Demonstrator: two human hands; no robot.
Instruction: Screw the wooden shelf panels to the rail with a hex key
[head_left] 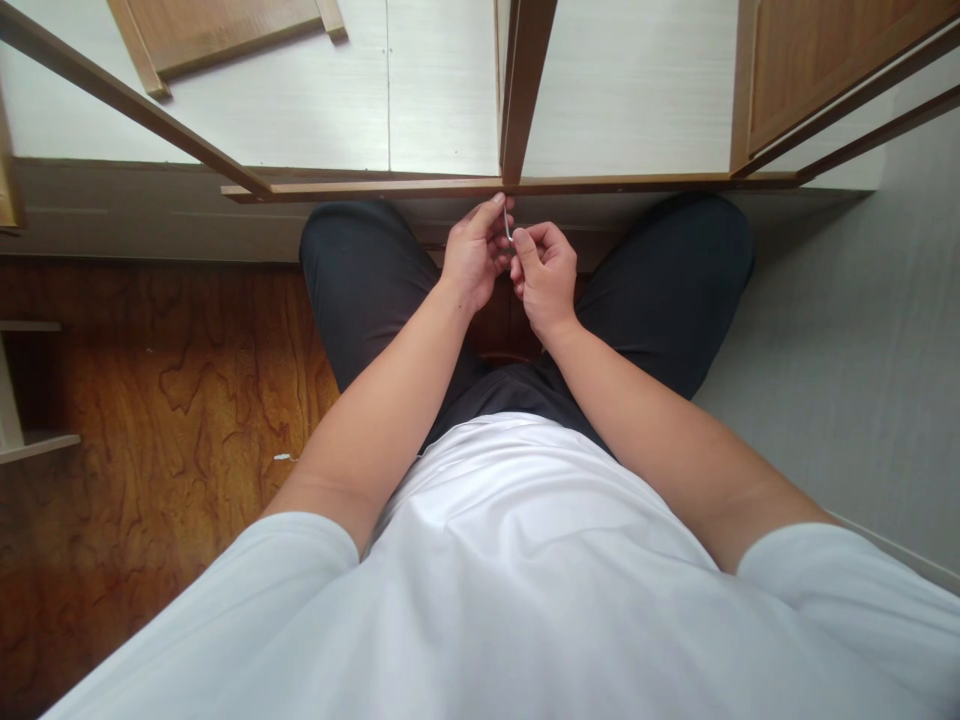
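A thin, bent metal Allen key (508,224) sits between my two hands, just below the edge of a long wooden rail (405,189). My right hand (549,275) pinches its lower, bent end between thumb and fingers. With thumb and index finger closed, my left hand (471,255) steadies the upper end right at the rail; its other fingers curl behind. The tip of the key is hidden by the left fingers. Above the rail, a wooden upright (529,80) meets it close to my left fingertips.
Slim wooden bars (142,100) run from the rail's left end. A slatless wooden panel (225,30) lies on the pale surface (442,90) at upper left, and another panel (840,70) stands at upper right. A grey wall (847,330) closes the right side. Wood-patterned floor (187,400) lies left.
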